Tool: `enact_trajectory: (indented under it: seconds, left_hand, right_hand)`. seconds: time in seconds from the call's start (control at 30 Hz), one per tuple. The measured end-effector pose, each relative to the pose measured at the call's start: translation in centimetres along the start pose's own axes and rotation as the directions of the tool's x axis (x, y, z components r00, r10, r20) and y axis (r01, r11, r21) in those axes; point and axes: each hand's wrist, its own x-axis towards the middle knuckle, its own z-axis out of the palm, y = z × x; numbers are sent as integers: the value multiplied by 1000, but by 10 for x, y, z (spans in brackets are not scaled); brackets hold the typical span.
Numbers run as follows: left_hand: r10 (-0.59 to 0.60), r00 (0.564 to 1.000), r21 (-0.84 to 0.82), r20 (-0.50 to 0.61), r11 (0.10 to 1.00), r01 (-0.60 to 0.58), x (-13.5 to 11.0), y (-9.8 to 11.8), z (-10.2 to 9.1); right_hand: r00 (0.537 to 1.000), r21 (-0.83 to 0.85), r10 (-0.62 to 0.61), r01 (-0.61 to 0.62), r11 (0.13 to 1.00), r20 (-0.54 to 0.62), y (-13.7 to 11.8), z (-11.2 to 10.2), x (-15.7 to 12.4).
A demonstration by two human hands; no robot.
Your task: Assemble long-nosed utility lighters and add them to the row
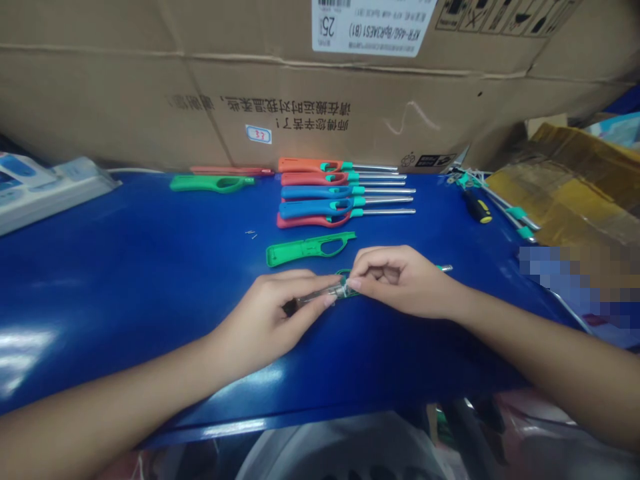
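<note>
My left hand is closed around a clear lighter fuel tank with a metal-and-white valve end pointing right. The thumb and fingers of my right hand pinch at that valve end; what they hold there is too small to make out. Partly hidden under my right hand lies a green lighter piece, its metal nozzle tip showing beyond the knuckles. Just behind my hands an open green lighter shell half rests with its hollow side up.
Several assembled orange, red and blue lighters lie stacked at the back. Left of them are a green shell half, a red one and small screws. A screwdriver lies right, by a taped carton. A large cardboard box walls the back.
</note>
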Motion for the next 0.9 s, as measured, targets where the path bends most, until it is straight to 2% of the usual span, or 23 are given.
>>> enact_trajectory:
  seconds: [0.33, 0.6, 0.9]
  left_hand:
    - [-93, 996, -18, -17, 996, 92, 0, -2, 1]
    - [-71, 997, -17, -24, 997, 71, 0, 0, 3]
    - [-109, 991, -53, -76, 993, 105, 2, 6, 5]
  right_hand:
    - [1000, 38, -10, 10, 999, -3, 1, -1, 0]
    - [1000, -2, -13, 13, 1000, -9, 1, 1, 0]
    - [999, 71, 18, -16, 997, -33, 0, 3, -1]
